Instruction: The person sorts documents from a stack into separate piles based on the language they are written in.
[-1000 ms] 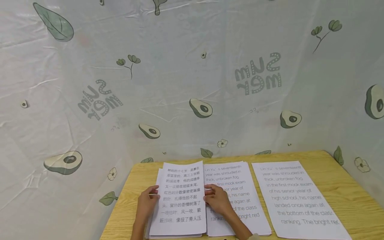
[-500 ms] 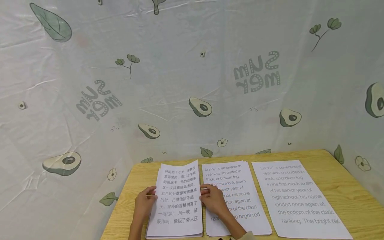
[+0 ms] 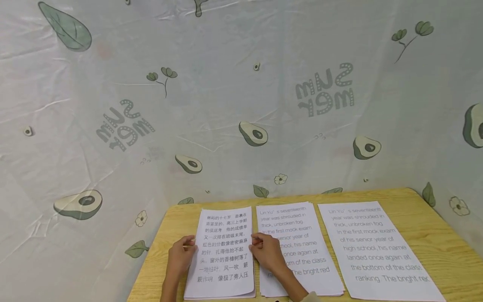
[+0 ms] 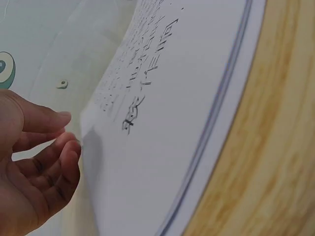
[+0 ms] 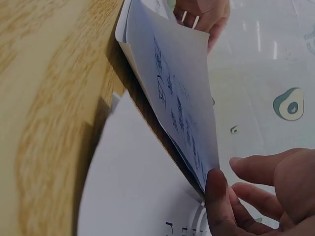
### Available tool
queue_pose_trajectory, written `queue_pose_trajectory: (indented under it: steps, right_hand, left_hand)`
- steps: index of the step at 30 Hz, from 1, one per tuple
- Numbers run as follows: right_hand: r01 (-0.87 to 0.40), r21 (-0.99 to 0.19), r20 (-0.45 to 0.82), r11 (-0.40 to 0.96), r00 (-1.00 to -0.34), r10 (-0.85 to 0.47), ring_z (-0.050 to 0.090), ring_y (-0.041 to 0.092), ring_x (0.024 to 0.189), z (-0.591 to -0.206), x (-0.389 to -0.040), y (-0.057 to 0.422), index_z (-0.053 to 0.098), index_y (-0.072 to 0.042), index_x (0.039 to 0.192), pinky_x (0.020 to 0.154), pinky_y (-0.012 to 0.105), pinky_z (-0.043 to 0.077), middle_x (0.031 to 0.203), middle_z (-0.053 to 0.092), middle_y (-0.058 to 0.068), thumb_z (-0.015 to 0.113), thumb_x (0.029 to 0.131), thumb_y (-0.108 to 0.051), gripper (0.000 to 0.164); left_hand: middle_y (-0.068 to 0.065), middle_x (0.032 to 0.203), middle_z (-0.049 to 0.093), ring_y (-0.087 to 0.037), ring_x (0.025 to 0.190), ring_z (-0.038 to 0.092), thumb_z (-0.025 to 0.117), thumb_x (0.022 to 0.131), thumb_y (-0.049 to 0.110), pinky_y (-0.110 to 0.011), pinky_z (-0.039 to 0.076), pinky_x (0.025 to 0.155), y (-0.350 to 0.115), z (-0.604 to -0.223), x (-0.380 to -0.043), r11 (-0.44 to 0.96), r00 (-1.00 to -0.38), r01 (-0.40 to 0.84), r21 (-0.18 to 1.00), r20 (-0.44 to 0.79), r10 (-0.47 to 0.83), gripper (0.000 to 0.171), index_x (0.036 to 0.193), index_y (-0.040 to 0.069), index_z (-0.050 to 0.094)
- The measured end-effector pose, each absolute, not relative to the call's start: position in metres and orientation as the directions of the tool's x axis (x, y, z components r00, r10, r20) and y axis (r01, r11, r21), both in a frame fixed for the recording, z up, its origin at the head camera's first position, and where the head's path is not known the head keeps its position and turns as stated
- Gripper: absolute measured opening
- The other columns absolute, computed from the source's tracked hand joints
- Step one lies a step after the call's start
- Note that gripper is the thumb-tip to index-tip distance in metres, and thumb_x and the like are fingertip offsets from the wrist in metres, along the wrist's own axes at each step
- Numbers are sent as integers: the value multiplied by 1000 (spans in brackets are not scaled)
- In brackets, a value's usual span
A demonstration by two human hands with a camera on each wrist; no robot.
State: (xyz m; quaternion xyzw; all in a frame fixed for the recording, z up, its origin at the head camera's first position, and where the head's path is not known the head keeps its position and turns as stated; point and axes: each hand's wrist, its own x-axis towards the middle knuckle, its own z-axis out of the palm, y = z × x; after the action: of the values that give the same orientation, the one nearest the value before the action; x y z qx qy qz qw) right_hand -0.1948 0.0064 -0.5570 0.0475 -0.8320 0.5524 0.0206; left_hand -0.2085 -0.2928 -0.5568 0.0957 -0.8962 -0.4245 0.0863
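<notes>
A stack of white paper sheets (image 3: 222, 256) printed with Chinese characters lies on the left of the table, its top sheet slightly curved. At its left edge is my left hand (image 3: 182, 256), fingers loosely bent and fingertips right at the paper's side. My right hand (image 3: 267, 251) is at the opposite edge, partly over the middle stack. In the right wrist view a fingertip (image 5: 216, 184) meets the sheet's edge, while the thumb is apart from it. The left wrist view shows the left fingers (image 4: 69, 162) beside the sheet, with no paper between them and the thumb.
A middle stack of sheets (image 3: 302, 251) with English text lies close to the right of the Chinese one. Farther right is another English-printed sheet (image 3: 377, 251). All rest on a wooden table (image 3: 426, 226), before a pale curtain (image 3: 226, 84) with avocado prints.
The Chinese-printed top sheets shifted left, away from the middle stack, and settled flatter in line with those beneath. Both hands moved slightly left with them; the right fingers have loosened at the edge.
</notes>
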Motion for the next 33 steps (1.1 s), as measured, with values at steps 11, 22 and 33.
queue_pose_trajectory:
  steps: [11,22,33]
  right_hand:
    - [-122,-891,114,437,-992,-46,71,11,86,-549,-190,15,76,1,123,73,19,57,98,75,3,81,90,-10,35]
    - [-83,-894,94,441,-996,4,72,11,82,-545,-184,41,77,1,120,70,20,57,94,76,3,79,92,-10,30]
    - [15,-883,28,469,-996,84,71,10,81,-539,-181,93,76,2,124,63,21,58,97,77,5,77,95,-11,32]
  left_hand:
    - [-16,109,75,-27,94,74,74,97,8,-28,57,73,-284,-546,-205,631,-966,-65,773,109,-234,36,131,-4,71]
    - [-8,103,76,-18,90,72,77,95,9,-24,56,72,-244,-546,-206,609,-976,-6,793,128,-177,36,129,-1,74]
    - [-3,100,75,-14,88,70,79,94,12,-22,54,72,-199,-555,-209,604,-984,35,796,132,-116,36,128,2,75]
